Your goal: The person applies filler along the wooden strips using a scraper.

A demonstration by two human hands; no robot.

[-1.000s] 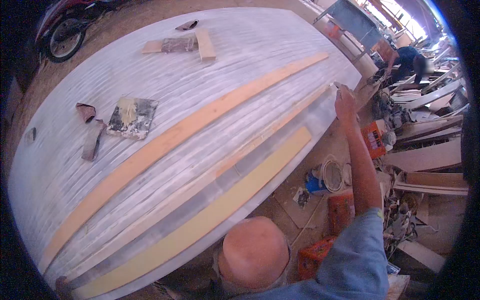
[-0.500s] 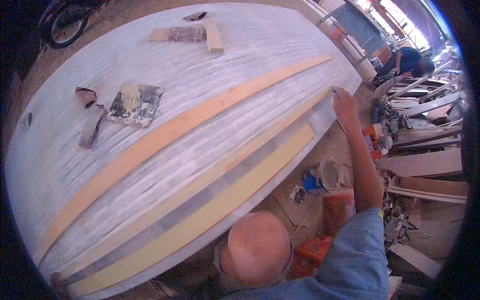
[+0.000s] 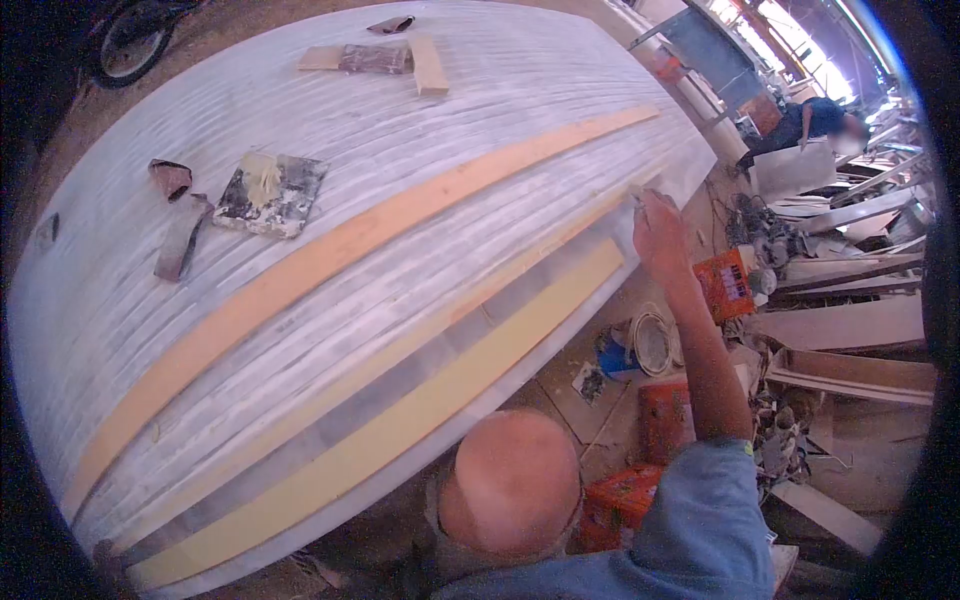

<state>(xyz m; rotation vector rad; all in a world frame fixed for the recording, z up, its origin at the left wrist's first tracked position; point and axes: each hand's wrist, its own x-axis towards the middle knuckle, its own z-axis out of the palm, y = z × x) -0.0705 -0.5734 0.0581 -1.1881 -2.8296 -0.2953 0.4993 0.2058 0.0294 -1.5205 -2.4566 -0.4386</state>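
Note:
My right hand, at the end of an outstretched arm, closes on the far end of a long, thin wooden strip. The strip lies edge-on across a large, pale, ridged curved surface. At its lower-left end is my left hand, dim and partly cut off by the dark rim of the view; its fingers seem wrapped round that end. Below the strip runs a wide yellowish plank. Above it another long orange-tan plank lies along the curve.
A smeared board with filler and worn sandpaper pieces lie on the surface. Short wood blocks are farther up. Beyond the edge stand a paint bucket, orange boxes and stacked timber. Another person bends at upper right.
My right hand and the strip's far end have shifted left and slightly down. The left end has slid a little left. The other person now has a pale panel in front of them.

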